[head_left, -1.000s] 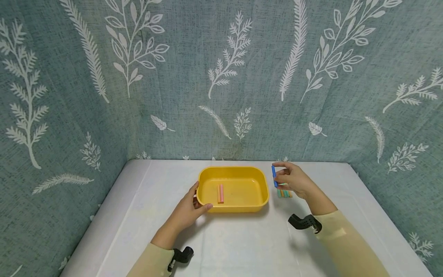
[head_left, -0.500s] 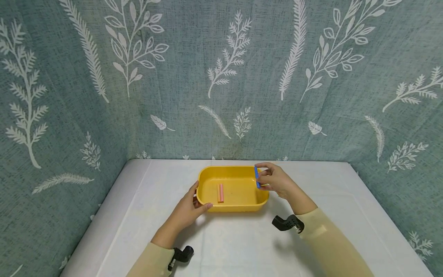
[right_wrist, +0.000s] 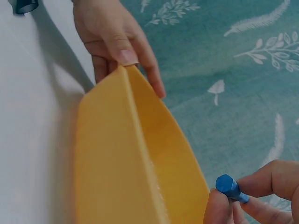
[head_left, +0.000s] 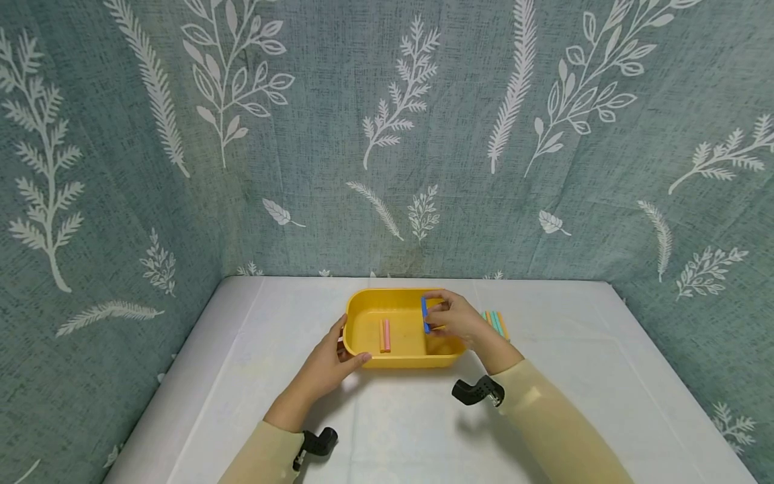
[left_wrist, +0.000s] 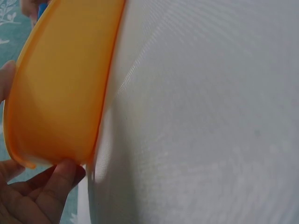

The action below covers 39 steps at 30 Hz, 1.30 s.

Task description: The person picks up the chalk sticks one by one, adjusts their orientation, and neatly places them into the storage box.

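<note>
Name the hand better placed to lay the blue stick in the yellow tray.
Probably the right hand: its fingers pinch the blue stick, which appears over the yellow tray in the head view. The left hand grips the tray's left end.

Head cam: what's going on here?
A person's left hand grips the left end of a yellow tub while the right hand pinches a blue stick over it, right of its middle. An orange stick and a pink stick lie side by side inside. More sticks lie to its right, partly hidden.
</note>
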{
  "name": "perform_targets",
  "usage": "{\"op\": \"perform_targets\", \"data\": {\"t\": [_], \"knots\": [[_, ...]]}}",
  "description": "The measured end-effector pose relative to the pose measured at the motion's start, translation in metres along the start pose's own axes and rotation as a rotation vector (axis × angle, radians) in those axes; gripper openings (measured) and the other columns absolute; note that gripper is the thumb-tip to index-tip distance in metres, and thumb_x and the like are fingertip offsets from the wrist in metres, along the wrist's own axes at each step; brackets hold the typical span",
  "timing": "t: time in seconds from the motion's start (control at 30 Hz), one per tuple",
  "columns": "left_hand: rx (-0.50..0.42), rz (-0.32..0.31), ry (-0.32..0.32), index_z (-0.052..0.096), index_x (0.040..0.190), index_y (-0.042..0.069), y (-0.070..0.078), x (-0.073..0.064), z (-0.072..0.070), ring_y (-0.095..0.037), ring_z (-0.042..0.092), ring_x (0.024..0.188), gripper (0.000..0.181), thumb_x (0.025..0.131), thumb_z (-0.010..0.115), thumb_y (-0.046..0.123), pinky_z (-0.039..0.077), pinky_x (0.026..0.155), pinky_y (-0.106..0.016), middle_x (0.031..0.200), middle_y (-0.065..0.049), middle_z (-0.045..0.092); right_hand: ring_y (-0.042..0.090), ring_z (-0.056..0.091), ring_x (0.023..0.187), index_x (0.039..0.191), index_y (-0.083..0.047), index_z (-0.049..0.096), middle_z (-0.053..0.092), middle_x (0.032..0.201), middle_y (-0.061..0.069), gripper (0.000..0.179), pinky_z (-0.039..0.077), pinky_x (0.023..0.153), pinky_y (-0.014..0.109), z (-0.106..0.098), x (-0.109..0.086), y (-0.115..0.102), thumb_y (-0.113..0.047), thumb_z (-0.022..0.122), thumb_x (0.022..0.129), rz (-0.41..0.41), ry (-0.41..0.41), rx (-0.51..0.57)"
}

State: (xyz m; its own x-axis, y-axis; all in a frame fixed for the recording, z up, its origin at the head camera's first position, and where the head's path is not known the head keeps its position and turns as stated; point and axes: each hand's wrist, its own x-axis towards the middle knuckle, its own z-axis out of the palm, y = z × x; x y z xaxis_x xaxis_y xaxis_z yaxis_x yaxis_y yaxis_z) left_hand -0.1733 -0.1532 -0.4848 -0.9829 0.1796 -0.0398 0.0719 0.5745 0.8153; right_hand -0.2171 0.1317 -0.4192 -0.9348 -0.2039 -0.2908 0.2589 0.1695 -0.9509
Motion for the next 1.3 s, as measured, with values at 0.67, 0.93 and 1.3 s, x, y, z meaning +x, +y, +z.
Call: {"op": "perform_targets", "data": {"t": [0.67, 0.93, 1.3], "knots": [[-0.014, -0.010, -0.008, 0.014, 0.162, 0.012, 0.001, 0.000, 0.000, -0.030, 0.056, 0.126, 0.102, 0.087, 0.077, 0.044, 0.049, 0.103, -0.044, 0.155, -0.017, 0.038, 0.021, 0.063, 0.073, 0.137, -0.003, 0.053, 0.061, 0.102, 0.016, 0.051, 0.061, 0.066, 0.033, 0.038, 0.022, 0.013, 0.009, 0.065, 0.088, 0.062, -0.009, -0.004], [-0.034, 0.004, -0.017, 0.014, 0.162, 0.011, 0.001, -0.001, 0.000, -0.030, 0.057, 0.126, 0.101, 0.088, 0.077, 0.041, 0.051, 0.102, -0.043, 0.155, -0.017, 0.037, 0.022, 0.063, 0.071, 0.134, -0.004, 0.056, 0.061, 0.098, 0.016, 0.050, 0.061, 0.064, 0.032, 0.048, 0.034, 0.021, 0.006, 0.069, 0.087, 0.118, 0.038, -0.104], [-0.030, 0.007, -0.015, 0.014, 0.162, 0.011, 0.000, -0.001, -0.001, -0.031, 0.056, 0.127, 0.101, 0.088, 0.077, 0.041, 0.050, 0.102, -0.043, 0.156, -0.017, 0.037, 0.016, 0.057, 0.060, 0.130, -0.002, 0.058, 0.057, 0.080, 0.010, 0.049, 0.053, 0.054, 0.023, 0.062, 0.045, 0.027, 0.007, 0.071, 0.083, 0.085, 0.050, -0.237]]}}
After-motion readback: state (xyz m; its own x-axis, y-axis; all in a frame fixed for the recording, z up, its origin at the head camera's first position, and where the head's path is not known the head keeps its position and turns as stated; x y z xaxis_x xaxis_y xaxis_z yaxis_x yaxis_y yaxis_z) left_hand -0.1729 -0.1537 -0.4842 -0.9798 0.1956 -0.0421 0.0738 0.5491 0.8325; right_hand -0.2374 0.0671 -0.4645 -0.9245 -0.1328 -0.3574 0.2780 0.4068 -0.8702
